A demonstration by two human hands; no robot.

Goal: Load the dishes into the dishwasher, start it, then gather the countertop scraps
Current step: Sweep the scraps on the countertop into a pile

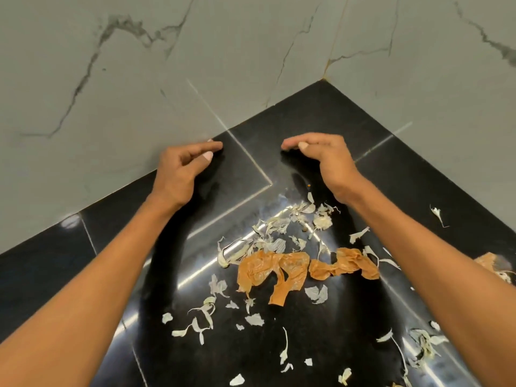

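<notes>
Papery onion and garlic scraps [268, 241] lay scattered over the glossy black stone countertop [349, 129], and there they were, right out in the open between the two forearms! Two large orange skins led the mess: the bigger orange skin [268, 272] sat at the heart of the scatter, and the smaller orange skin [344, 265] lay just to the right of it, nearly touching, its long axis running left to right across the view. The bigger one trailed a tail toward the near edge. A third orange piece [494, 263] showed partly behind the right forearm, well to the right of the bigger skin. White flakes were too many to count, ringing the bigger skin on every side, thickest just beyond it and thinning toward the near edge.

Beyond the scatter, both hands were down near the back of the counter. The left hand [181, 169] was up and to the left of the bigger skin, fingers loosely curled with the index reaching toward the wall, holding nothing that could be made out. The right hand [326, 160] was up and to the right of that skin, palm down, fingers arched and tips at the stone, also with nothing visibly in it. The two hands stood apart, a bare stretch of stone between them.

Pale seams [245, 160] crossed the black slabs. Grey marble-look walls [139, 79] with dark veins met in a corner beyond the hands.
</notes>
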